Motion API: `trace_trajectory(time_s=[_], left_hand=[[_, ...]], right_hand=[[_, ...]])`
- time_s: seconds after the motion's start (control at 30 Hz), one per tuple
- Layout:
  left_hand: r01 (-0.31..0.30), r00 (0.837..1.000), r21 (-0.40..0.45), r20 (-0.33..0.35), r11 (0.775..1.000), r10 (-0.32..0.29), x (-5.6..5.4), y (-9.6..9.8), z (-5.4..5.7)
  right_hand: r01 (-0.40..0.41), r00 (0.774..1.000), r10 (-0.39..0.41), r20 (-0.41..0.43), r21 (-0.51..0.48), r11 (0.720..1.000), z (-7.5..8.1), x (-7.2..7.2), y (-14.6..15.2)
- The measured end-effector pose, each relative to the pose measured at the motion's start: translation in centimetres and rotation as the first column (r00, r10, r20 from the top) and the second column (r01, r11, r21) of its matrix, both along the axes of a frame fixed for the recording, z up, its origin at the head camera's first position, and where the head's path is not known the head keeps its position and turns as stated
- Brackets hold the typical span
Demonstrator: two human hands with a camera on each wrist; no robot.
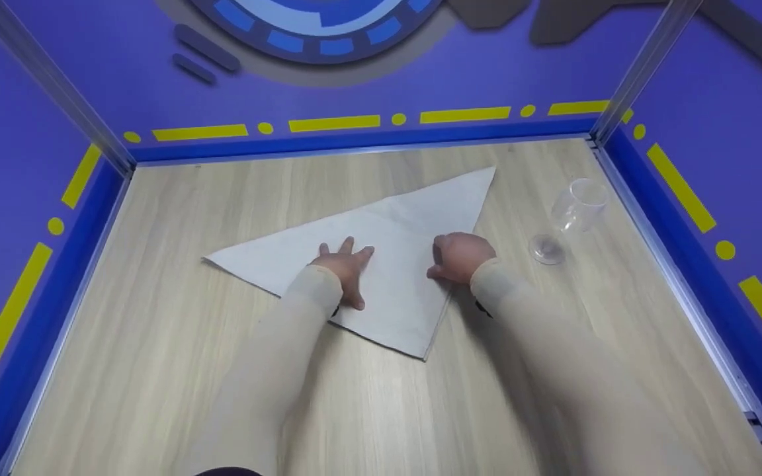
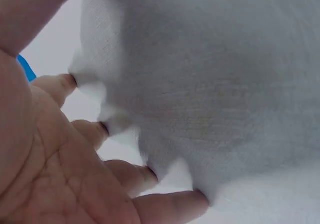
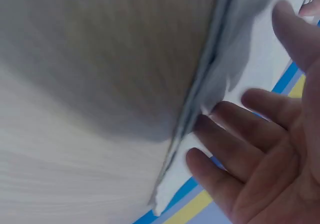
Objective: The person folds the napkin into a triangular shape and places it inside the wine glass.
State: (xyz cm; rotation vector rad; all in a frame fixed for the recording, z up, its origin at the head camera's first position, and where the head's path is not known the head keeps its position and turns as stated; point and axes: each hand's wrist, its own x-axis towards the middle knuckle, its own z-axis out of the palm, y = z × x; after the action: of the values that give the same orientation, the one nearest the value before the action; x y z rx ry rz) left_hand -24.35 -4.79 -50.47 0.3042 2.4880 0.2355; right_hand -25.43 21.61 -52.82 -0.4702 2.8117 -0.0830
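A white cloth napkin (image 1: 394, 225), folded into a triangle-like shape, lies flat on the table. My left hand (image 1: 342, 270) rests on its lower left part with fingers spread, the fingertips (image 2: 142, 176) touching the fabric in the left wrist view. Over the right side of the napkin is my right hand (image 1: 464, 256), its fingers slightly bent. In the right wrist view its fingertips (image 3: 202, 121) are right at the layered edge of the napkin (image 3: 192, 101), and the thumb stands apart from the fingers.
To the right of my right hand, a clear stemmed glass (image 1: 579, 205) stands on the wood-grain table (image 1: 156, 317). Blue-purple panels with yellow marks (image 1: 335, 123) wall the table at the back and both sides, with metal posts at the back corners.
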Motion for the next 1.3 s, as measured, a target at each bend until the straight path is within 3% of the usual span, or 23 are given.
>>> trace_trajectory(time_s=[0.13,0.3,0.57,0.83,0.97,1.1,1.2,1.3], left_hand=[[0.014,1.000,-0.011,0.011,1.000,-0.014,-0.4,-0.5,0.1],[-0.017,0.999,0.003,0.037,1.000,0.017,-0.9,-1.5,-0.1],[-0.048,0.999,-0.013,0.004,0.999,0.048,-0.1,-2.4,-0.3],[-0.070,0.997,0.014,-0.019,0.997,0.071,-0.4,-3.5,-0.7],[-0.029,0.999,-0.001,-0.041,1.000,0.029,-0.2,-3.0,-0.9],[0.043,0.999,0.005,-0.029,0.999,-0.042,0.6,-2.2,-1.1],[0.045,0.999,0.007,-0.030,0.999,-0.045,1.2,-2.0,-1.3],[0.029,0.997,0.005,-0.068,1.000,-0.029,1.5,-2.1,-1.5]], right_hand=[[-0.002,0.998,0.000,0.062,0.028,1.000,-0.2,0.0,0.6],[0.019,0.995,-0.024,0.096,0.053,0.998,-0.2,0.3,0.2],[0.055,0.993,-0.064,0.097,0.088,0.995,0.3,0.9,-0.7],[-0.041,0.990,0.028,0.142,0.089,0.995,0.3,1.4,-1.6],[-0.031,0.992,0.018,0.124,0.104,0.994,0.4,1.8,-2.0],[-0.092,0.989,0.079,0.123,0.098,0.991,0.2,2.2,-2.1],[-0.126,0.984,0.116,0.134,0.066,0.990,0.1,2.6,-2.1],[-0.102,0.986,0.094,0.134,0.054,0.993,0.0,2.9,-1.9]])
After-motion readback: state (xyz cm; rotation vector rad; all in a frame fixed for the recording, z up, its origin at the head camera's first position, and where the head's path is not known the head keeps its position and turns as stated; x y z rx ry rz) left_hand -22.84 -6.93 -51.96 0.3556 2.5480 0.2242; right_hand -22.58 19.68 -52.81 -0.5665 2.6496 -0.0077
